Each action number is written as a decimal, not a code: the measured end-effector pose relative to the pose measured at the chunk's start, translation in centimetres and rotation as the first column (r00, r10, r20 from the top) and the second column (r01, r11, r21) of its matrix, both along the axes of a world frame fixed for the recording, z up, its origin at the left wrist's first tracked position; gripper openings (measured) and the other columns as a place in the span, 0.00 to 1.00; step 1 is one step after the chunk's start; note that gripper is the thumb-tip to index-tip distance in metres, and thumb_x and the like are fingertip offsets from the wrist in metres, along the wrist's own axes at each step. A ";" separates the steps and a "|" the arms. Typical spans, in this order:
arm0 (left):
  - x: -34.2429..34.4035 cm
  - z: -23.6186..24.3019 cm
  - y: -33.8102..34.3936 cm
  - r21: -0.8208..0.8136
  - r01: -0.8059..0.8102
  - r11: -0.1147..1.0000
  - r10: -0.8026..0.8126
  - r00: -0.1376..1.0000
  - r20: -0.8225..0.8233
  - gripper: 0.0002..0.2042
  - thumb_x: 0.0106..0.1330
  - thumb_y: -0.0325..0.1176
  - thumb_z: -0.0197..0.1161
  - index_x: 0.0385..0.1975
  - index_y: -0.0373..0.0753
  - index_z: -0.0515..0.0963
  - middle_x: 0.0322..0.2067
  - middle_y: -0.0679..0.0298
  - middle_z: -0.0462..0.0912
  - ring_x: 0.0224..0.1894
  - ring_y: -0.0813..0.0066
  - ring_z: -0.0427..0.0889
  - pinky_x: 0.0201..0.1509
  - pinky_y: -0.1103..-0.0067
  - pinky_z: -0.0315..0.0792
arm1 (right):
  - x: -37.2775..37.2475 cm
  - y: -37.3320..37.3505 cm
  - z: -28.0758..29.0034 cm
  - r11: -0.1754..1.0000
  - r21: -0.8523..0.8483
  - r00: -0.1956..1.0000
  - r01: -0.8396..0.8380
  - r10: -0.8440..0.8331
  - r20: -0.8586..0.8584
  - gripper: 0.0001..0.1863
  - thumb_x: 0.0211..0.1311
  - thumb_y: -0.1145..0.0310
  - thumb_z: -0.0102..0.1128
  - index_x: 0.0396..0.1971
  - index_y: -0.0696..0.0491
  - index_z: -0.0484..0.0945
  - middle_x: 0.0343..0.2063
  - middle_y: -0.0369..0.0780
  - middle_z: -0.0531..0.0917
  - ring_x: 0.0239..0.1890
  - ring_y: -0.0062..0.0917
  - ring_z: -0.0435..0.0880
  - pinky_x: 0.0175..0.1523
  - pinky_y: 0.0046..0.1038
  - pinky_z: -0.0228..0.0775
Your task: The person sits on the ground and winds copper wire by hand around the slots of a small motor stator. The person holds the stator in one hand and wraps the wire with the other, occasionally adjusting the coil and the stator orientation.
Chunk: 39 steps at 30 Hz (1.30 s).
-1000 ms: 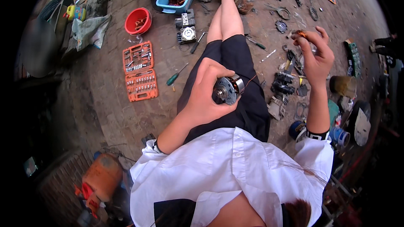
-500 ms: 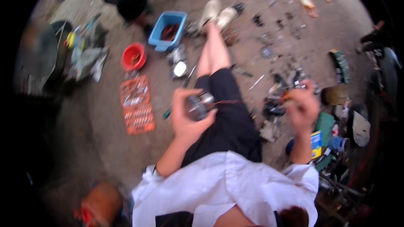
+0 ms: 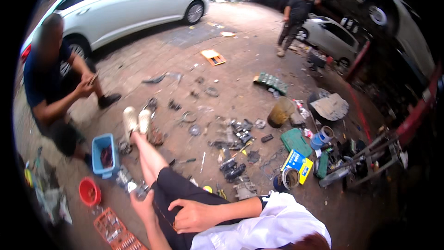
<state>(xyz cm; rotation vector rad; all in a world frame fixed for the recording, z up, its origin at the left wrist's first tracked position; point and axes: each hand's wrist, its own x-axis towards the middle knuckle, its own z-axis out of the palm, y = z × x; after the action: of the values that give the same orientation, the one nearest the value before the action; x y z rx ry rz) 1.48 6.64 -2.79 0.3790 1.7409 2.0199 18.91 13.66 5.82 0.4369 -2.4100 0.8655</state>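
Note:
My left hand [image 3: 146, 210] is at the lower left beside my lap, its fingers curled round a rounded metal part [image 3: 140, 191] that is mostly hidden by them. Over my dark shorts [image 3: 185, 185], my right hand [image 3: 194, 215] lies close to the left one, fingers bent and closed. A thin copper-coloured wire [image 3: 163, 215] runs between the two hands and ends at the right fingertips. Beyond the left hand, a cylindrical metal piece [image 3: 124, 178] rests on the ground.
Left of my legs are a blue basin [image 3: 96, 156], a red bowl [image 3: 85, 191] and an orange socket set [image 3: 109, 228]. Dismantled parts [image 3: 233, 169] spread to the right, near a yellow-blue box [image 3: 299, 165] and a green case [image 3: 296, 140]. A person [image 3: 60, 83] squats at left; another [image 3: 296, 16] stands farther off.
The view has swung up and rightward, bringing cars and a standing person into sight. My right hand has come from far right to beside the left hand.

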 end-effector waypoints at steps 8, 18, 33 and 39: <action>1.3 -0.6 -1.8 0.035 0.237 0.971 -0.233 0.969 -0.087 0.27 0.45 0.23 0.71 0.49 0.36 0.72 0.45 0.62 0.77 0.48 0.74 0.75 0.54 0.77 0.69 | -0.8 1.2 4.9 0.967 -0.254 0.995 0.012 0.013 0.095 0.04 0.49 0.70 0.68 0.25 0.50 0.81 0.25 0.32 0.84 0.30 0.20 0.84 0.56 0.37 0.62; 2.4 3.8 -3.5 -0.050 0.504 0.862 -0.498 0.827 -0.261 0.25 0.46 0.17 0.67 0.47 0.35 0.70 0.46 0.61 0.74 0.49 0.73 0.76 0.55 0.77 0.68 | -4.0 6.7 5.4 0.325 -0.938 0.981 0.116 -0.186 0.057 0.12 0.65 0.65 0.54 0.31 0.60 0.76 0.24 0.37 0.81 0.25 0.20 0.78 0.61 0.30 0.57; 0.1 2.6 -3.6 0.455 0.040 0.889 -0.276 0.841 0.465 0.18 0.55 0.20 0.63 0.47 0.29 0.70 0.43 0.54 0.78 0.45 0.66 0.81 0.46 0.77 0.77 | 3.6 8.2 -0.6 0.313 -0.927 0.975 0.205 -0.151 0.165 0.11 0.61 0.67 0.58 0.22 0.57 0.76 0.19 0.35 0.79 0.21 0.20 0.76 0.59 0.36 0.62; 1.3 0.8 -2.4 0.311 0.076 0.947 -0.244 0.800 0.548 0.18 0.55 0.19 0.63 0.47 0.29 0.72 0.41 0.56 0.80 0.44 0.67 0.82 0.47 0.78 0.77 | 0.7 4.6 5.1 0.813 -0.546 0.874 -0.202 0.401 0.274 0.06 0.51 0.69 0.67 0.22 0.55 0.80 0.21 0.35 0.83 0.24 0.24 0.82 0.55 0.39 0.63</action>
<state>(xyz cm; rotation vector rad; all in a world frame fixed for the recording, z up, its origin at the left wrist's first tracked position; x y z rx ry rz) 2.76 4.22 -1.96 -0.0234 1.0193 1.9743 19.64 18.28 10.94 0.4949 -2.3351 1.8232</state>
